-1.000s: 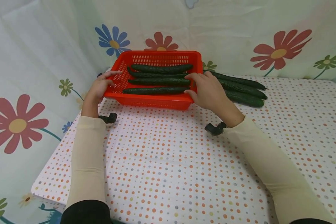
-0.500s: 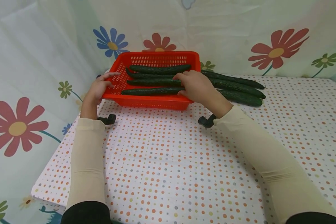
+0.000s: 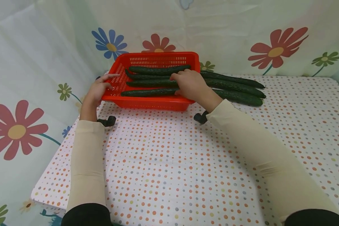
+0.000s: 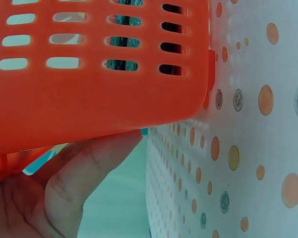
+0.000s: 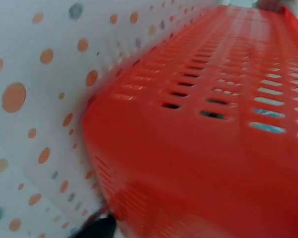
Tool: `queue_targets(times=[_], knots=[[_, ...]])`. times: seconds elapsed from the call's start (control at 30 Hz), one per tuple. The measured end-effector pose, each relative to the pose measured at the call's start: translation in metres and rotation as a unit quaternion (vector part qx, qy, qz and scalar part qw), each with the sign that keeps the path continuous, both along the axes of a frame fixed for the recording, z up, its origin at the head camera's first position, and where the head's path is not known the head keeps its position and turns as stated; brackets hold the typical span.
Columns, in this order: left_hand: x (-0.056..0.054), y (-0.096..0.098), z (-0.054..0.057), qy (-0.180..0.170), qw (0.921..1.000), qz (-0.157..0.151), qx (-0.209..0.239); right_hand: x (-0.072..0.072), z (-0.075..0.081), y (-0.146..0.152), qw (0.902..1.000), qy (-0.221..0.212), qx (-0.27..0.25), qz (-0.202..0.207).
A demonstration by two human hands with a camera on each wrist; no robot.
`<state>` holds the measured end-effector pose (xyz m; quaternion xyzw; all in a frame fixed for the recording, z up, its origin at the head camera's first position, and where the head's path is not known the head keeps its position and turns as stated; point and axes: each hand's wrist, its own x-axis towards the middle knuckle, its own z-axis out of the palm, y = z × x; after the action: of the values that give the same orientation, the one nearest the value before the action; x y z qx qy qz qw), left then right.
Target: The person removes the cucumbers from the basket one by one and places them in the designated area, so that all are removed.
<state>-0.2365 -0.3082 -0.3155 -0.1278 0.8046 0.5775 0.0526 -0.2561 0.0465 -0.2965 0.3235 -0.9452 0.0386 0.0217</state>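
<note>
A red slotted plastic basket (image 3: 152, 103) stands at the back left of the table in the head view, with several dark green cucumbers (image 3: 147, 93) lying side by side in it. My left hand (image 3: 97, 91) grips the basket's left end, fingers over the rim. In the left wrist view, the thumb side of that hand (image 4: 84, 183) presses against the edge of the basket (image 4: 89, 104). Over the cucumbers, at the basket's right end, my right hand (image 3: 190, 84) has thumb and forefinger apart; it hides their right ends. Whether its fingertips touch them is unclear.
Three more cucumbers (image 3: 235, 88) lie on the table to the right of the basket, partly behind my right hand. The table has a polka-dot cloth (image 3: 164, 163). Flower-printed sheeting (image 3: 223, 34) hangs behind and to the left.
My right hand has moved left, from the basket's right rim to farther over the cucumbers inside. My left hand has kept its hold, and the cucumbers lie as before.
</note>
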Motion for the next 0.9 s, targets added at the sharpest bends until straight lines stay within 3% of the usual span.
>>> queue_targets(times=[0.43,0.73,0.9], knots=[[-0.001,0.001,0.0,0.01,0.9998,-0.001,0.016,-0.018,-0.014,-0.015,0.9966,-0.02,0.068,0.043],[0.0,0.0,-0.002,0.004,1.0,-0.002,-0.006,-0.02,-0.015,-0.017,0.987,-0.079,0.133,0.046],[0.0,0.0,-0.001,0.009,0.9999,-0.005,-0.009,-0.022,-0.013,-0.018,0.9864,-0.109,0.118,0.037]])
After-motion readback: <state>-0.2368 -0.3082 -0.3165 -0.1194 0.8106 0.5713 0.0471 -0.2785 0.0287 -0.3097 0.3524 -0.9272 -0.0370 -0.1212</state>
